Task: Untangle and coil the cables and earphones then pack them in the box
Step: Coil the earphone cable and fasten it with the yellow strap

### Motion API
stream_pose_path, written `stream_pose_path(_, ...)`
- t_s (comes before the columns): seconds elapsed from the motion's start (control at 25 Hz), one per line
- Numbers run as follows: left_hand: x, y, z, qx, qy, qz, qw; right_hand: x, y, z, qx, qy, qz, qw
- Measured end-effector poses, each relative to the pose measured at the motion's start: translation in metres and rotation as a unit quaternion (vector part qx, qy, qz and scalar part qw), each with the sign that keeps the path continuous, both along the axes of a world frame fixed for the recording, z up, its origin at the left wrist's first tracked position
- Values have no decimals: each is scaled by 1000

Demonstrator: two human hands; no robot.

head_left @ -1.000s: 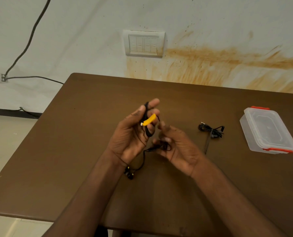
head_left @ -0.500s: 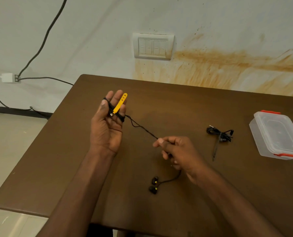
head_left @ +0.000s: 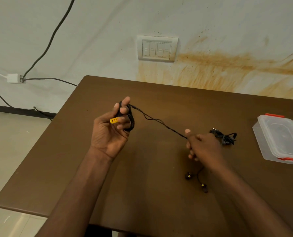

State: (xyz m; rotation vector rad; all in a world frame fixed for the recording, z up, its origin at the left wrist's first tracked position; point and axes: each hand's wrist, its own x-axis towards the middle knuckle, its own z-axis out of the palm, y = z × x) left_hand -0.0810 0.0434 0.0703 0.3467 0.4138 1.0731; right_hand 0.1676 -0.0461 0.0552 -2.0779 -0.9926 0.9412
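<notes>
— What's on the brown table?
— A clear lidded box at the right, a bundled black cable near it.
— And the hands?
— Left hand curls around the earphone cord's coils and a yellow tie; right hand pinches the taut cord. Earbuds dangle below it.

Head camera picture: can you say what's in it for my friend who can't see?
Two hands coil black earphones over a brown table: the left hand holds the loops and a yellow strap, the right hand pulls the cord taut, earbuds dangling. A bundled black cable and closed clear box lie to the right.
</notes>
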Motion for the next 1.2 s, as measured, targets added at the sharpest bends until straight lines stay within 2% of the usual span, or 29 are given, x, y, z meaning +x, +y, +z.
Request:
stream_pose_path(0.12,7,-7,3,43,42,-67,996,2,-3,-8,17,-239,44,970)
stream_pose_path(0.16,11,-10,4,54,58,-86,993,-1,-2,-7,63,-281,44,957)
stream_pose_path(0.2,13,-12,5,67,72,-105,990,-6,-2,-4,128,-281,49,950)
stream_pose_path(0.28,18,-16,7,95,90,-143,981,-17,0,6,277,-178,90,940)
stream_pose_path(0.36,22,-18,8,114,106,-178,972,-34,1,12,343,-55,149,926)
stream_pose_path(0.48,24,-21,8,119,103,-201,967,-52,1,12,320,119,154,927)
stream_pose_path(0.6,20,-15,5,83,21,-198,976,-50,1,16,277,211,81,934)
stream_pose_path(0.64,18,-13,4,69,-12,-190,979,-48,0,17,267,206,67,939)
stream_pose_path(0.72,19,-11,2,44,-50,-175,982,-49,-1,14,257,129,63,956)
stream_pose_path(0.8,22,-13,0,38,-50,-164,984,-53,-3,10,265,55,77,960)
stream_pose_path(0.84,23,-13,0,38,-42,-159,986,-55,-2,9,272,47,79,958)
stream_pose_path(1.08,21,-10,-2,5,-17,-122,992,-39,3,18,235,202,51,949)
stream_pose_path(1.16,21,-11,-1,3,-6,-121,993,-35,2,19,235,173,56,955)
stream_pose_path(1.2,22,-11,0,2,2,-121,993,-34,2,18,236,117,67,962)
